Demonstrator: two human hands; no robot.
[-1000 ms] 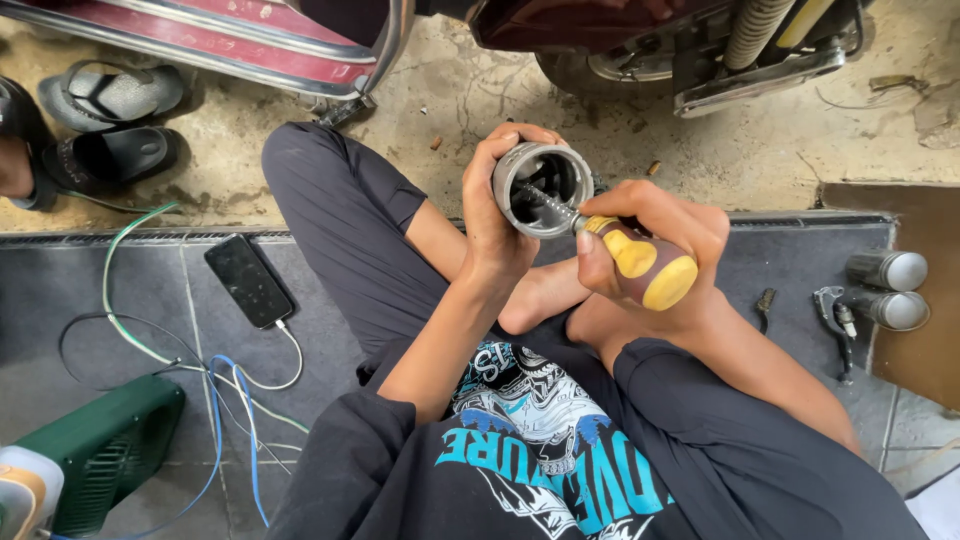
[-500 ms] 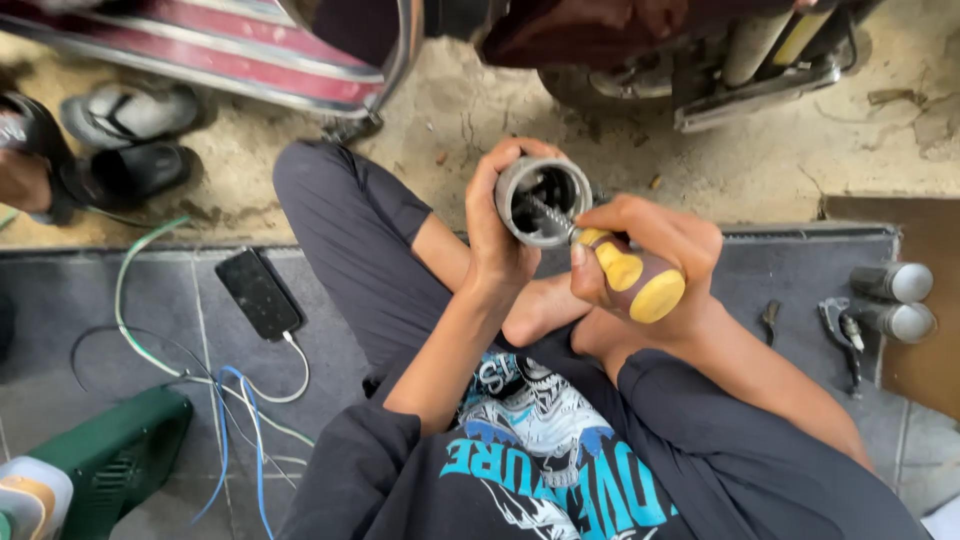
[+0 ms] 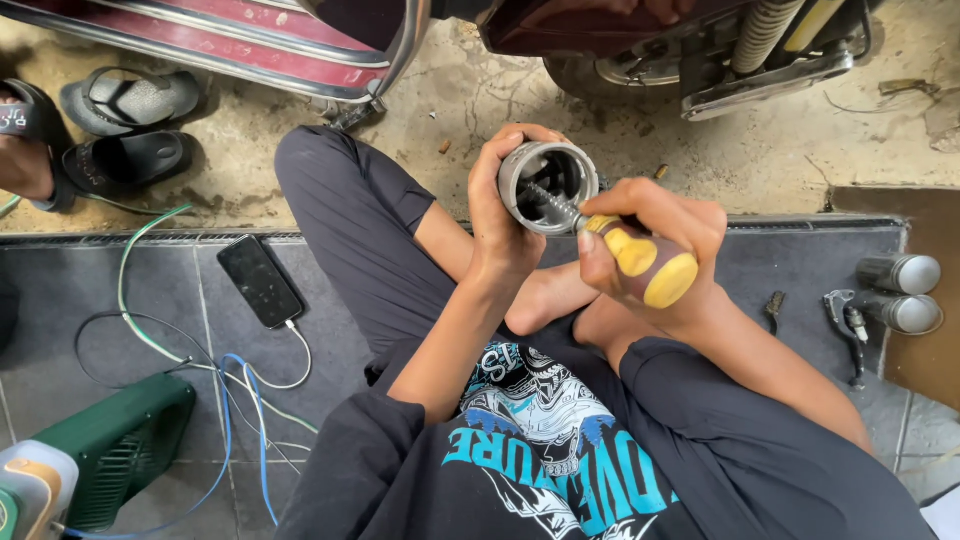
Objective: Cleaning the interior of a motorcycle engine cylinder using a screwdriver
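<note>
Grey tiled floor (image 3: 140, 300) carries a phone (image 3: 260, 281) at left and a green machine (image 3: 115, 450) nearer. At centre, the left hand (image 3: 497, 225) wraps closed around a metal cylinder (image 3: 547, 187); the right hand (image 3: 655, 255) grips a yellow-handled screwdriver (image 3: 640, 262), tip inside the bore. Judging by this, work inside the cylinder looks midway, unfinished.

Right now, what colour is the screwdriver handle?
Yellow, seen in the head view: screwdriver handle in the right hand.

We cannot see the screwdriver (image 3: 640, 262) tip inside the metal cylinder (image 3: 547, 187); the motorcycle (image 3: 640, 40) is cut off above
</note>
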